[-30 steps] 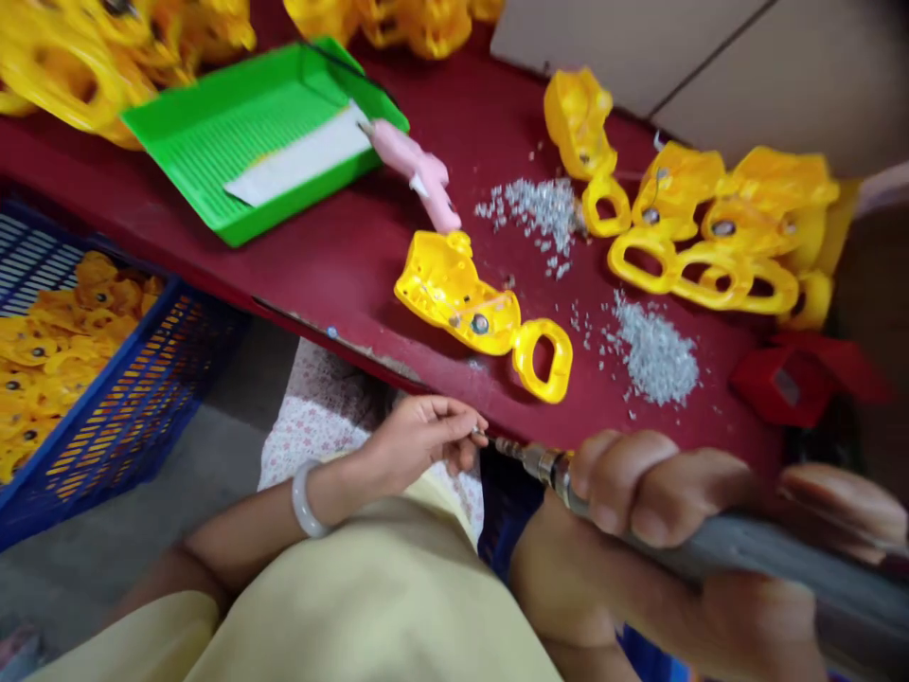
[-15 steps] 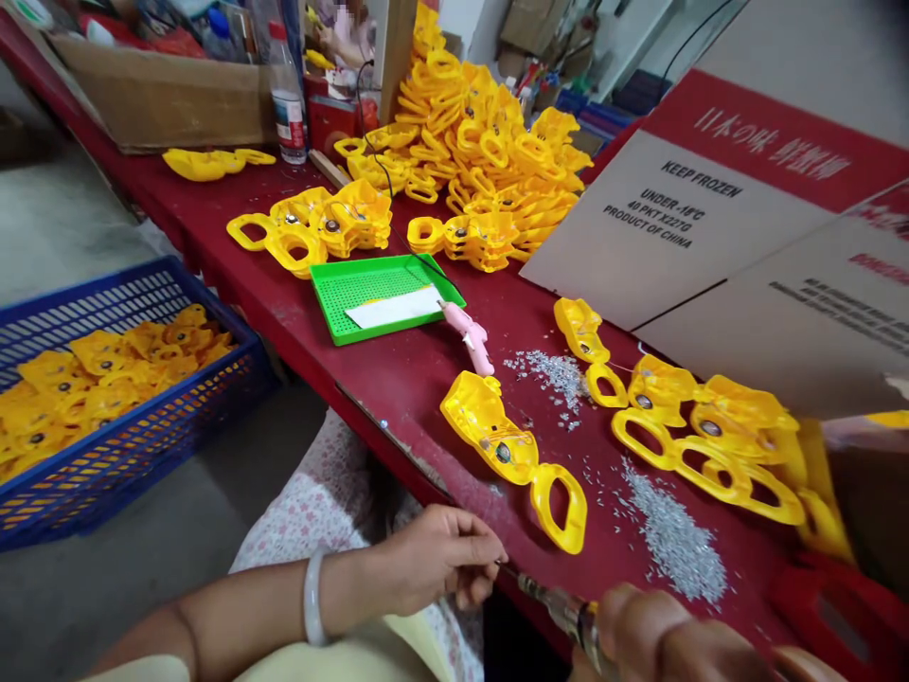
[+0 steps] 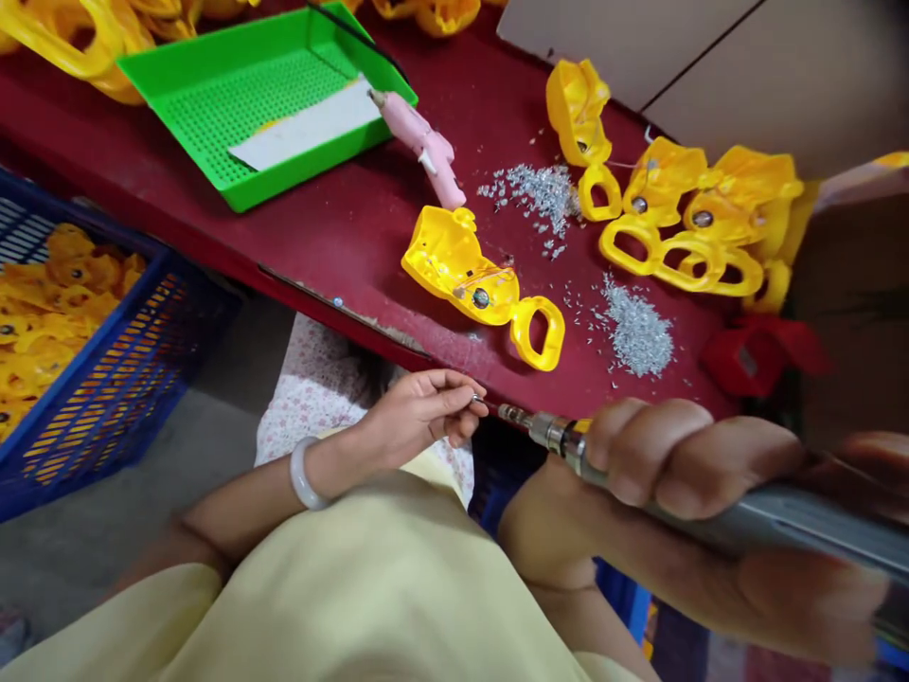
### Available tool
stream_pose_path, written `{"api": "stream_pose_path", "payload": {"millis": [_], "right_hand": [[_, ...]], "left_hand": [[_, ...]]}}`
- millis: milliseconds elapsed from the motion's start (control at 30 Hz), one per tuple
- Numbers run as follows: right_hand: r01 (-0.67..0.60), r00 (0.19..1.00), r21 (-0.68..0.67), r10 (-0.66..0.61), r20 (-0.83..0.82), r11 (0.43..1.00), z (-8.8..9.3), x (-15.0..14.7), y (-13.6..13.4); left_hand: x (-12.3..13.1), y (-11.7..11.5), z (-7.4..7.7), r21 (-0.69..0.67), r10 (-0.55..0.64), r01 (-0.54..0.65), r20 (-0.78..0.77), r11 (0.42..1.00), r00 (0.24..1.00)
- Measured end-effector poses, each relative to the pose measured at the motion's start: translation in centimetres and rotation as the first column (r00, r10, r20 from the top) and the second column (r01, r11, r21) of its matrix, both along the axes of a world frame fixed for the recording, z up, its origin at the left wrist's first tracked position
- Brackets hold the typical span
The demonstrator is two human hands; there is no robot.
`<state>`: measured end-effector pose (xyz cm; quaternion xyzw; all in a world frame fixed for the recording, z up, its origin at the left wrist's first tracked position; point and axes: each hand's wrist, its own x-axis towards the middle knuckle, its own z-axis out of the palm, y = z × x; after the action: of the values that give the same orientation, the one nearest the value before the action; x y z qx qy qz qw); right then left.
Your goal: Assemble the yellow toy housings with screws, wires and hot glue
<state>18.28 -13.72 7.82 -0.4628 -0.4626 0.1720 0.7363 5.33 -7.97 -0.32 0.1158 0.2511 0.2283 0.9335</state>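
Right hand [image 3: 682, 474] wrapped around a screwdriver [image 3: 552, 435], its long axis running lower right to upper left, tip pointing at the left hand [image 3: 416, 421], which pinches a small screw [image 3: 474, 399] below the table [image 3: 341, 227] edge. Green tray [image 3: 205, 114] holds a white strip [image 3: 305, 133]; blue basket [image 3: 120, 379] holds yellow parts [image 3: 43, 322].

One head-worn view, tilted steeply down and forward over the lap, right hand [image 3: 674, 464] on the screwdriver [image 3: 774, 516] looming closest at lower right, left hand [image 3: 416, 426] just left of its fingers, red table [image 3: 355, 237] beyond both fingertips.
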Motion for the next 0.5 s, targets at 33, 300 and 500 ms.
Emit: {"api": "stream_pose_path", "payload": {"millis": [33, 300, 500], "right_hand": [[-0.009, 1.000, 0.001, 0.009, -0.010, 1.000, 0.0, -0.1, 0.0], [-0.046, 0.999, 0.028, 0.046, 0.004, 0.999, 0.3, -0.6, 1.0], [0.114, 0.993, 0.031, -0.115, 0.041, 0.993, 0.3, 1.9, 3.5]], "left_hand": [[0.0, 0.0, 0.0, 0.009, 0.007, -0.007, -0.002, 1.000, 1.000], [0.4, -0.4, -0.8, 0.194, 0.027, -0.013, -0.067, 0.981, 0.997], [-0.6, 2.0, 0.9, 0.933, 0.540, 0.128, -0.302, 0.336, 0.785]]}}
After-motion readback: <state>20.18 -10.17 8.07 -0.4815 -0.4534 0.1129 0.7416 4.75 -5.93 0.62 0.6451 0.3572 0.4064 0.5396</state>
